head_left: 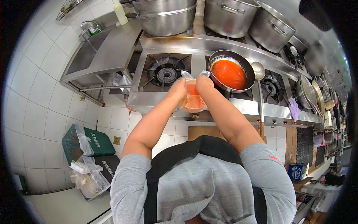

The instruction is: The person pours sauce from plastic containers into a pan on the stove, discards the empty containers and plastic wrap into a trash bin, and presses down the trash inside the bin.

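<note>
A steel gas range (143, 108) stretches beyond the grip. Just right of it sits a frying pan (244, 64) of red-orange sauce (228, 73); farther right, a long-handled ladle (260, 100). Hanging below the grip is a clear plastic bag (194, 104) of red-orange liquid, its upper part clasped in the curled left hand (178, 89) and right hand (204, 84).

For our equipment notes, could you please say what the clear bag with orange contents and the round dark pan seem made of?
Clear bag: thin, glossy plastic, probably, being transparent and crinkled. Dark pan: likely metal, dark coated inside, judging by its thin rim and blackish wall.
</note>
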Motion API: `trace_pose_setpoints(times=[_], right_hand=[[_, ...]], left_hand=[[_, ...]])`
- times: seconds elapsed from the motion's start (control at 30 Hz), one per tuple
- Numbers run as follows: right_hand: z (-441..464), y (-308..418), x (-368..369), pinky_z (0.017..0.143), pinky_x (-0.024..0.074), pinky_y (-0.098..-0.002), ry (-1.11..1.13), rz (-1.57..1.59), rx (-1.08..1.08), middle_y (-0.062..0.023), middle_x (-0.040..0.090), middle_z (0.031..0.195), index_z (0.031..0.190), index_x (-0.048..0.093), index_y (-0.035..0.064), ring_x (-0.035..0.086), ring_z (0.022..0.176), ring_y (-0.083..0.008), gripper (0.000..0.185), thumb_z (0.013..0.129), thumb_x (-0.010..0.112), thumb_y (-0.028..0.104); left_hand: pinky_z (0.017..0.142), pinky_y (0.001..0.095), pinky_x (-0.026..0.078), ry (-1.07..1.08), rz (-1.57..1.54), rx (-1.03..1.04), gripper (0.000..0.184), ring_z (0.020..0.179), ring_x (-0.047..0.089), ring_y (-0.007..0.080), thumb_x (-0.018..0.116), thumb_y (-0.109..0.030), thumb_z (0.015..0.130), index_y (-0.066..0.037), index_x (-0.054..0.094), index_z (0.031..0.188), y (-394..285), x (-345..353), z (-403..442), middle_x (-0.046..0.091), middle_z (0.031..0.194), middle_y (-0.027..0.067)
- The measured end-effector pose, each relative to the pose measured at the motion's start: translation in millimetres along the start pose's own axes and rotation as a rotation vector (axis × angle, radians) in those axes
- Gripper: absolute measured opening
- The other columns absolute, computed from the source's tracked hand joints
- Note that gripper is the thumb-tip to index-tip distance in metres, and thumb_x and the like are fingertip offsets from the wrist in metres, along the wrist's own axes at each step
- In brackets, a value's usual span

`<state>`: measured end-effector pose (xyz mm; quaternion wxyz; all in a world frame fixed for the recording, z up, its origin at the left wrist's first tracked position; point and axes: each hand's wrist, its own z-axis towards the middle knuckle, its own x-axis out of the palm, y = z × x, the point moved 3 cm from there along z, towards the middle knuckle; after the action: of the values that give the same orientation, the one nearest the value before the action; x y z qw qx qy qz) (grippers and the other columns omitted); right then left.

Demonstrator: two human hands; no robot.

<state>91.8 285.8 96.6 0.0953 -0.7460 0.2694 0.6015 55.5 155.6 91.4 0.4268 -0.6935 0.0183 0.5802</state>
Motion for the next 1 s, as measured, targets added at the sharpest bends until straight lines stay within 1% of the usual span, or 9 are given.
trace_pose_setpoints(times=[0.3, 0.47, 0.57, 0.67, 0.73, 0.8, 0.87, 0.93, 1.0], right_hand=[[-8.8, 5.4, -7.1, 0.08, 0.0498, -0.0356, -0.011, 0.041, 0.019, -0.0136, 0.061, 0.107, 0.1, 0.065, 0.0053, 0.06, 0.099, -0.0254, 0.023, 0.082, 0.051, 0.01], [-16.6, 8.8, -11.2, 0.08, 0.0499, -0.0351, -0.008, -0.036, -0.041, -0.0144, 0.061, 0.107, 0.099, 0.064, 0.0047, 0.06, 0.098, -0.0259, 0.023, 0.082, 0.05, 0.009], [-10.8, 4.1, -8.7, 0.08, 0.0497, -0.0356, -0.015, -0.036, -0.05, -0.015, 0.06, 0.107, 0.098, 0.065, 0.0039, 0.06, 0.098, -0.0264, 0.022, 0.082, 0.051, 0.009], [14.4, -11.5, 10.7, 0.078, 0.05, -0.0366, -0.012, -0.067, -0.11, -0.0171, 0.061, 0.102, 0.097, 0.065, 0.0037, 0.061, 0.093, -0.0274, 0.022, 0.081, 0.051, 0.009], [9.0, -17.7, 5.8, 0.076, 0.0498, -0.0375, 0.03, -0.106, -0.189, -0.0181, 0.062, 0.098, 0.097, 0.064, 0.0022, 0.062, 0.09, -0.0292, 0.023, 0.079, 0.052, 0.008], [-0.6, -24.8, -1.5, 0.074, 0.0497, -0.0385, 0.07, -0.147, -0.271, -0.0192, 0.063, 0.093, 0.097, 0.062, 0.0008, 0.062, 0.087, -0.031, 0.023, 0.077, 0.052, 0.008], [-16.8, -35.4, -14.4, 0.072, 0.0485, -0.0392, 0.019, 0.185, -0.305, -0.0204, 0.062, 0.088, 0.098, 0.055, -0.001, 0.061, 0.082, -0.0345, 0.026, 0.073, 0.054, 0.007], [-23.6, -47.0, -14.0, 0.074, 0.0469, -0.0395, 0.15, 0.223, -0.364, -0.0212, 0.06, 0.092, 0.098, 0.05, -0.0011, 0.06, 0.086, -0.0353, 0.03, 0.071, 0.057, 0.01], [-37.2, -45.7, -14.0, 0.078, 0.0458, -0.039, 0.266, 0.12, -0.643, -0.0217, 0.059, 0.097, 0.098, 0.052, -0.0007, 0.059, 0.09, -0.0336, 0.034, 0.069, 0.059, 0.013]], left_hand=[[0.063, 0.0507, 0.043, -0.338, -0.361, -0.005, 0.018, 0.076, 0.056, 0.0444, 0.048, -0.02, 0.088, -0.004, 0.043, 0.092, 20.1, -7.6, -46.5, 0.058, 0.077, 0.0258], [0.058, 0.0463, 0.044, -0.233, -0.182, 0.02, 0.022, 0.07, 0.056, 0.0415, 0.052, -0.026, 0.087, -0.006, 0.045, 0.09, 25.1, 4.4, -69.8, 0.058, 0.074, 0.0211], [0.067, 0.0465, 0.044, -0.068, 0.01, 0.024, 0.027, 0.085, 0.057, 0.0352, 0.059, -0.032, 0.081, -0.009, 0.052, 0.092, 8.9, -9.4, -73.6, 0.06, 0.088, 0.0182], [0.084, 0.0486, 0.037, -0.297, 0.3, 0.201, 0.035, 0.105, 0.051, 0.0278, 0.065, -0.037, 0.073, -0.013, 0.057, 0.097, -25.8, -28.5, -83.0, 0.056, 0.107, 0.0128], [0.093, 0.0504, 0.028, -0.254, 0.338, 0.578, 0.046, 0.115, 0.041, 0.0249, 0.07, -0.037, 0.066, -0.014, 0.056, 0.104, -34.6, -16.6, -84.2, 0.049, 0.115, 0.0082], [0.094, 0.05, 0.027, -0.17, 0.333, 0.562, 0.051, 0.114, 0.041, 0.0262, 0.071, -0.037, 0.064, -0.013, 0.055, 0.105, -19.5, 3.4, -82.0, 0.049, 0.114, 0.0084], [0.096, 0.0496, 0.026, -0.081, 0.327, 0.553, 0.055, 0.112, 0.042, 0.0274, 0.073, -0.037, 0.062, -0.012, 0.054, 0.107, -8.8, 19.6, -76.8, 0.049, 0.113, 0.0087], [0.096, 0.0503, 0.026, -0.033, 0.11, 0.321, 0.062, 0.113, 0.041, 0.0281, 0.075, -0.037, 0.059, -0.012, 0.051, 0.11, -1.2, 25.3, -72.3, 0.048, 0.111, 0.0088], [0.096, 0.0504, 0.025, -0.03, 0.116, 0.304, 0.062, 0.112, 0.041, 0.0284, 0.076, -0.038, 0.059, -0.012, 0.051, 0.109, -4.7, 28.4, -71.7, 0.049, 0.11, 0.0092]])
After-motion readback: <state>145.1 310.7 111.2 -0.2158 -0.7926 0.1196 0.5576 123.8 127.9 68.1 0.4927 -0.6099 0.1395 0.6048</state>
